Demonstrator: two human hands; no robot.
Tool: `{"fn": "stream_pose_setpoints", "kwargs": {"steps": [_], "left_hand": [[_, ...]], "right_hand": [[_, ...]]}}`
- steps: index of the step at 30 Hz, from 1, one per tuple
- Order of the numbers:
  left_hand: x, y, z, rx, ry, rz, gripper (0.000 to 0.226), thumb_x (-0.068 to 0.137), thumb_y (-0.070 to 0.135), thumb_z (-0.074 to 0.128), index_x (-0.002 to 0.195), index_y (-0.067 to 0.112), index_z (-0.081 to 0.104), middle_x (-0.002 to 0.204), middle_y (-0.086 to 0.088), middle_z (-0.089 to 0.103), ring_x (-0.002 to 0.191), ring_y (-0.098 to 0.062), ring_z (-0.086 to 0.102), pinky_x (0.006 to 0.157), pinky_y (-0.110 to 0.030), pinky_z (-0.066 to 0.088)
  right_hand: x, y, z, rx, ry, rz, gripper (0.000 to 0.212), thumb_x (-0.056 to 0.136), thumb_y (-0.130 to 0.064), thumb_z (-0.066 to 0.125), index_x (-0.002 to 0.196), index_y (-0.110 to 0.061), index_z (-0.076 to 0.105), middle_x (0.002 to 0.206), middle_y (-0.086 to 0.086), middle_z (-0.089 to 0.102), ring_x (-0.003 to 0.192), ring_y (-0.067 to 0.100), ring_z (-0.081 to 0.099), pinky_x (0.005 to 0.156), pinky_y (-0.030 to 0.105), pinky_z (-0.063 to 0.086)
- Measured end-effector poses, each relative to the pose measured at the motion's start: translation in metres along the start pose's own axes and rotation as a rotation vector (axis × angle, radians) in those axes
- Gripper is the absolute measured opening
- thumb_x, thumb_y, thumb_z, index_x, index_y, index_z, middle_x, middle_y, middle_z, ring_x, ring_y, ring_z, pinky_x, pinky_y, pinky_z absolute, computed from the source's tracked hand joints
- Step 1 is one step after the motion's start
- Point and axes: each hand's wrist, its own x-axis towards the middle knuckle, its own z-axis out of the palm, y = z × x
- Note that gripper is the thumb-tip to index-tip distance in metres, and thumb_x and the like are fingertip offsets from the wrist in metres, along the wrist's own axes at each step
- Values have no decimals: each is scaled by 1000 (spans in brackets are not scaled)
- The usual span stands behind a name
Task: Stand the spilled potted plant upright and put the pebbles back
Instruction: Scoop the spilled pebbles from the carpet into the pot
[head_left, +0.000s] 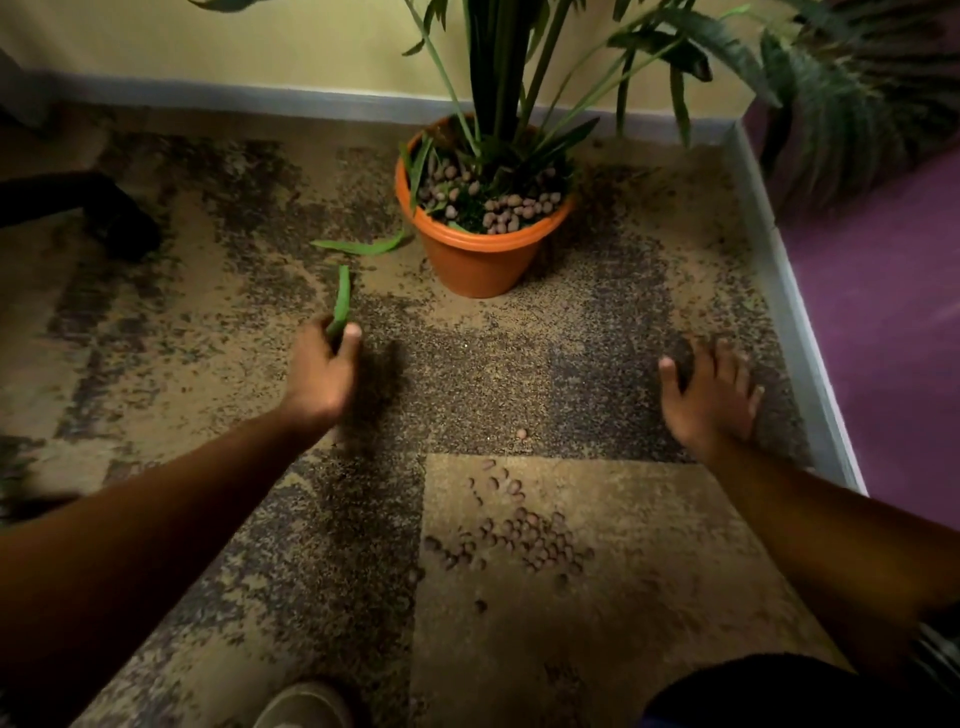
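An orange plastic pot (475, 260) stands upright on the carpet near the wall, with a tall green plant (498, 67) in it and brown pebbles (514, 210) on its soil. More pebbles (524, 538) lie scattered on the carpet close to me, and a single one (521, 434) sits further out. My left hand (322, 374) is closed on a loose green leaf (341, 304) that points toward the pot. My right hand (711, 395) hovers over the carpet with spread fingers, holding nothing.
Another fallen leaf (363, 245) lies left of the pot. A grey skirting board (789, 291) and purple wall (893, 312) run along the right; a yellow wall (260, 41) stands behind. A dark object (104, 208) sits at the left. My shoe (306, 706) shows at the bottom edge.
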Motion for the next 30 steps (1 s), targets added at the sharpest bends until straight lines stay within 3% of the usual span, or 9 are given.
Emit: {"fn": "stream_pose_setpoints", "kwargs": {"steps": [2,4,6,8,15,19,22,25,30], "left_hand": [[-22,-28,4,89,-91,44,42,103,35,53,138,12,49,135,-11,55,130,-32,52,101,-24,43],[-49,-49,13,287,-177,112,62,101,50,48,153,18,35,160,-8,33,151,-33,24,121,-37,26],[-75,-61,24,458,-212,200,78,99,65,38,162,24,16,170,4,1,156,-22,-6,124,-47,1],[-98,-61,33,487,-230,268,83,97,72,32,162,27,9,169,11,-8,155,-13,-14,123,-47,-2],[-146,-49,40,450,-456,475,79,97,70,33,161,27,17,169,15,7,156,-6,-1,126,-52,11],[-143,-53,35,557,-288,495,74,100,67,31,160,25,19,169,13,7,156,-8,-2,126,-52,1],[-139,-62,30,611,-147,335,80,100,66,30,161,17,16,171,4,2,157,-14,-7,126,-49,0],[-154,-73,33,724,-199,380,83,101,68,27,162,15,10,171,0,-6,156,-18,-12,126,-50,5],[-190,-74,53,685,-314,519,83,100,66,32,163,16,12,171,2,-2,157,-19,-5,126,-42,5]], "right_hand": [[-17,13,13,-14,-9,-43,80,97,-67,25,162,-20,24,172,10,10,159,32,4,126,57,5],[-34,10,19,15,24,-116,84,96,-64,26,161,-11,26,171,15,11,159,33,6,128,53,7],[-52,-3,21,61,41,-195,81,99,-59,30,159,-5,31,170,16,16,158,32,12,129,49,12],[-70,-19,20,135,60,-288,73,100,-52,38,154,-2,40,167,16,27,155,33,22,127,49,19],[-125,-61,32,316,28,-845,40,98,-32,59,132,-11,62,145,7,53,138,24,44,113,47,39],[-96,-69,28,254,187,-563,41,99,-47,49,132,-25,58,148,-2,48,140,22,41,112,48,38],[-71,-54,23,170,43,-305,70,98,-61,38,151,-17,45,167,8,29,156,29,19,126,52,19],[-80,-53,29,106,-61,-526,78,99,-69,26,159,-19,31,173,6,10,160,24,4,129,49,8],[-128,-79,41,147,-161,-887,73,98,-72,36,153,-24,40,172,-1,18,159,17,12,128,49,20]]}}
